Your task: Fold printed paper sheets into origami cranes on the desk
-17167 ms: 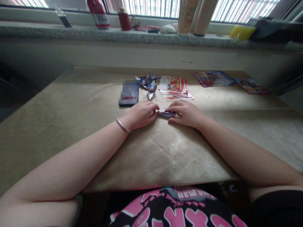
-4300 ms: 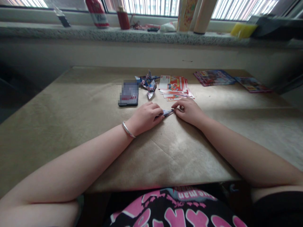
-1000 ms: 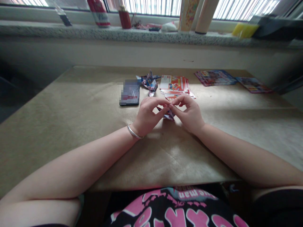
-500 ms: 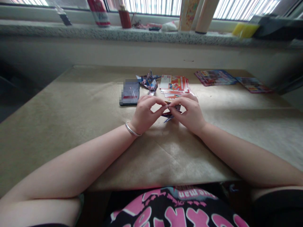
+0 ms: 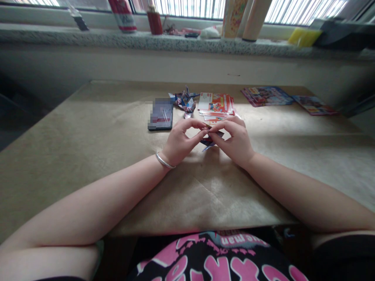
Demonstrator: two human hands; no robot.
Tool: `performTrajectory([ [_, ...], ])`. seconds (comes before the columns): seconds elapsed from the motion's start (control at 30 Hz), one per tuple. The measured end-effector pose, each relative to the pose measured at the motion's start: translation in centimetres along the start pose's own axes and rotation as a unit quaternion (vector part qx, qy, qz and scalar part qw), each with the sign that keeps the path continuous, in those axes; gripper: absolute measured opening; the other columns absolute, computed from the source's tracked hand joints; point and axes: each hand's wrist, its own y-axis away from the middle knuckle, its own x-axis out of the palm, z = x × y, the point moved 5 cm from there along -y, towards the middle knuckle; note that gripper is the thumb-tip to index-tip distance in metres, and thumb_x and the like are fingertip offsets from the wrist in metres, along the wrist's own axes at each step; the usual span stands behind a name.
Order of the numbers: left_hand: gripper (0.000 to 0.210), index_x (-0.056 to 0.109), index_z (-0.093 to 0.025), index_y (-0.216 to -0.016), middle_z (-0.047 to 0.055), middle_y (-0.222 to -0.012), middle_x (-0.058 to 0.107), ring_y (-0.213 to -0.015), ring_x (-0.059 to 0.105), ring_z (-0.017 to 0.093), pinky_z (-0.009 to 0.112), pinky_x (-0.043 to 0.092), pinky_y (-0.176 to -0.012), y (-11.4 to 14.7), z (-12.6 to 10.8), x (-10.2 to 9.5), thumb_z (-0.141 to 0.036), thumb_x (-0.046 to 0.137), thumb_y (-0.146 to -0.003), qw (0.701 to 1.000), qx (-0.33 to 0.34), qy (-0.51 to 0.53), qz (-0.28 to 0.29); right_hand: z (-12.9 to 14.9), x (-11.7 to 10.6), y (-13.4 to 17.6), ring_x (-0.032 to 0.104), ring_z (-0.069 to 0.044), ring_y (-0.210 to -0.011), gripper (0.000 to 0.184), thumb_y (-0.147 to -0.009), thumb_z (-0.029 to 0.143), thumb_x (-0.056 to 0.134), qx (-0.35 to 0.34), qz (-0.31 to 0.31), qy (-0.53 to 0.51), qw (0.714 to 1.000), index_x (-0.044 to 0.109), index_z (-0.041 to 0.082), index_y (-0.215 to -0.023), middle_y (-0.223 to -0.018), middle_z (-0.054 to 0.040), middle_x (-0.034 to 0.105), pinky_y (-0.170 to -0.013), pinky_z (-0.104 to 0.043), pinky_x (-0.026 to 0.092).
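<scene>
My left hand (image 5: 182,141) and my right hand (image 5: 234,139) meet above the middle of the table. Between them is a small dark blue and red foil wrapper (image 5: 208,143) with pointed corners. Thumb and forefinger of each hand pinch its upper edge, the fingertips nearly touching. My fingers hide part of it. Just beyond, a pile of red and white printed cards (image 5: 218,103) lies behind my right hand. Several crumpled blue wrappers (image 5: 185,102) are heaped to the left of the cards.
A dark phone-like device (image 5: 161,115) lies left of my hands. Colourful packets (image 5: 266,96) and another packet stack (image 5: 316,105) rest at the table's far right. On the stone windowsill (image 5: 175,43) stand a red and white can (image 5: 124,17), a red container (image 5: 154,22) and tall tubes.
Both hands keep nearly the same place and pinch. The wrapper between them has shifted and tilted slightly.
</scene>
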Motion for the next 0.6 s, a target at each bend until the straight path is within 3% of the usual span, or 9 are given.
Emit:
performTrajectory([
  [0.23,0.012,0.071,-0.021,-0.084,0.002,-0.088,0.073,-0.089,0.066,0.018,0.034,0.050,-0.087,0.10,-0.01,-0.05,-0.033,0.070,-0.086,1.000,-0.013,0.002,0.000,0.08,0.16,0.06,0.060,-0.021,-0.082,0.003,-0.082,0.027,0.068,0.000,0.006,0.000,1.000,0.069,0.026,-0.079,-0.079,-0.0004,0.071,-0.085,-0.041,0.043],
  [0.6,0.016,0.070,-0.019,-0.091,0.004,-0.093,0.073,-0.093,0.065,0.018,0.032,0.048,-0.089,0.11,-0.28,-0.05,-0.034,0.064,-0.090,1.000,0.003,0.006,0.016,0.41,0.17,0.00,0.059,-0.019,-0.080,0.005,-0.082,0.024,0.068,-0.027,-0.004,-0.009,1.000,0.069,0.023,-0.077,-0.076,0.0002,0.070,-0.082,-0.037,0.043],
])
